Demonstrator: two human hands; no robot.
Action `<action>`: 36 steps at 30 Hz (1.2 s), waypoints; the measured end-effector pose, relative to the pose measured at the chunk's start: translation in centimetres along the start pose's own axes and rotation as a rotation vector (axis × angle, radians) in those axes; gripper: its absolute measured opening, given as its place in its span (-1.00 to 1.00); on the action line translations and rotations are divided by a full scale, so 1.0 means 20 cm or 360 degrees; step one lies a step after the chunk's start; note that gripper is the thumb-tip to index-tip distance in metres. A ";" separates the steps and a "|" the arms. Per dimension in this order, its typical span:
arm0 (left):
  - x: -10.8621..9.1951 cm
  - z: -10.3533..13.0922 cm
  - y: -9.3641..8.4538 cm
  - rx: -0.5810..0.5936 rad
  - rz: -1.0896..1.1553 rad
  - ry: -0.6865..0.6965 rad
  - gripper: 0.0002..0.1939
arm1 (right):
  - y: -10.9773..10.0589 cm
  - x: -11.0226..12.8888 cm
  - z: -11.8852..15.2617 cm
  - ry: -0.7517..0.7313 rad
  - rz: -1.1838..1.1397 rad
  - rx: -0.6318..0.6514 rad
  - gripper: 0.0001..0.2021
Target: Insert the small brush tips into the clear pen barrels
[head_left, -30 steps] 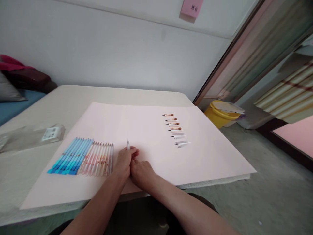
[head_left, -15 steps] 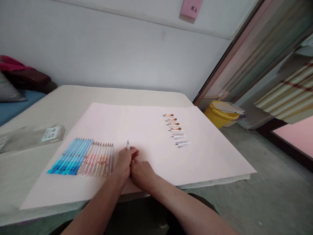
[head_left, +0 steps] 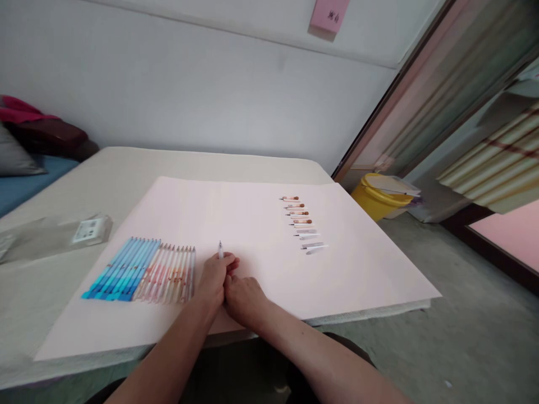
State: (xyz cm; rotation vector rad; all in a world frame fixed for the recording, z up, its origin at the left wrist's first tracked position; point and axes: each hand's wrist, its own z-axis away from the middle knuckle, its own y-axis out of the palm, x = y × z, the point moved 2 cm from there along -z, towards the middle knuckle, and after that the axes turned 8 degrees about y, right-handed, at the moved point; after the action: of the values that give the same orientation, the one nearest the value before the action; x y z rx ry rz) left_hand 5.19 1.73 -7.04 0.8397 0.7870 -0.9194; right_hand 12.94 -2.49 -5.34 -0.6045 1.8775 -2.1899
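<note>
A pale pen (head_left: 220, 250) points its metal tip away from me, its lower part hidden by my fingers. My left hand (head_left: 214, 274) is closed around it. Pressed against the left hand is my right hand (head_left: 245, 296), its fingers curled in; what they hold, if anything, is hidden. To the left lies a neat row of several blue pens (head_left: 124, 269), and beside them several pale pink and brown-patterned pens (head_left: 168, 274). Small pen parts (head_left: 297, 213), some with brown ends, are spread in a column to the right. A pink sheet (head_left: 362, 269) lies beneath everything.
The sheet covers part of a cream-covered table (head_left: 126, 165). A clear plastic wrapper (head_left: 50, 235) with a white label lies at the left. On the floor to the right stands a yellow bin (head_left: 370, 196). A white wall (head_left: 202, 95) rises behind the table.
</note>
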 end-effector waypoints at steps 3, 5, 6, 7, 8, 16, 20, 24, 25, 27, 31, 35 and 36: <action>0.00 0.00 0.00 0.0009 -0.0002 -0.0004 -0.84 | 0.00 0.00 0.00 0.0004 -0.0008 -0.0010 -0.79; 0.01 0.00 0.00 0.0010 -0.0004 -0.0002 -0.84 | 0.00 0.00 0.00 0.0010 -0.0012 -0.0017 -0.80; 0.01 -0.01 0.00 0.0009 -0.0005 -0.0002 -0.84 | 0.00 0.00 0.00 0.0010 -0.0013 -0.0019 -0.80; 0.01 -0.01 0.00 0.0009 -0.0004 0.0002 -0.84 | 0.00 0.00 0.00 0.0009 -0.0012 -0.0018 -0.80; 0.01 -0.01 0.00 0.0014 0.0000 0.0005 -0.84 | 0.00 0.00 0.00 0.0009 -0.0011 -0.0012 -0.80; 0.00 0.00 0.00 0.0008 0.0001 0.0005 -0.85 | 0.01 0.00 0.00 0.0021 0.0005 0.0007 -0.81; 0.00 0.00 0.00 -0.0006 -0.0007 0.0000 -0.84 | 0.02 0.00 0.00 0.0007 0.0010 -0.0017 -0.79; 0.01 -0.01 0.00 0.0011 -0.0008 0.0005 -0.84 | 0.02 0.00 0.00 0.0007 0.0016 -0.0026 -0.77; 0.01 -0.01 0.00 0.0011 -0.0011 0.0004 -0.84 | 0.01 0.00 0.00 0.0004 0.0012 -0.0022 -0.77; 0.01 -0.01 0.00 0.0011 -0.0010 0.0008 -0.84 | 0.01 0.00 0.00 0.0008 0.0007 -0.0001 -0.78; 0.01 -0.01 0.00 0.0012 -0.0015 0.0005 -0.84 | 0.01 -0.01 0.00 0.0009 0.0001 0.0018 -0.79; 0.01 -0.02 -0.01 0.0003 -0.0014 -0.0010 -0.83 | 0.01 0.00 -0.01 0.0012 0.0002 0.0011 -0.80; 0.02 -0.02 -0.01 0.0006 -0.0014 -0.0011 -0.82 | 0.01 0.00 -0.01 0.0011 0.0009 0.0019 -0.80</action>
State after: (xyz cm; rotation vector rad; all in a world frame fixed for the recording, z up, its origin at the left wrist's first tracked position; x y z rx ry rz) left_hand 5.03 1.87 -7.55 0.8366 0.7837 -0.9315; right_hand 12.94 -2.40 -5.59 -0.5898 1.8656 -2.2008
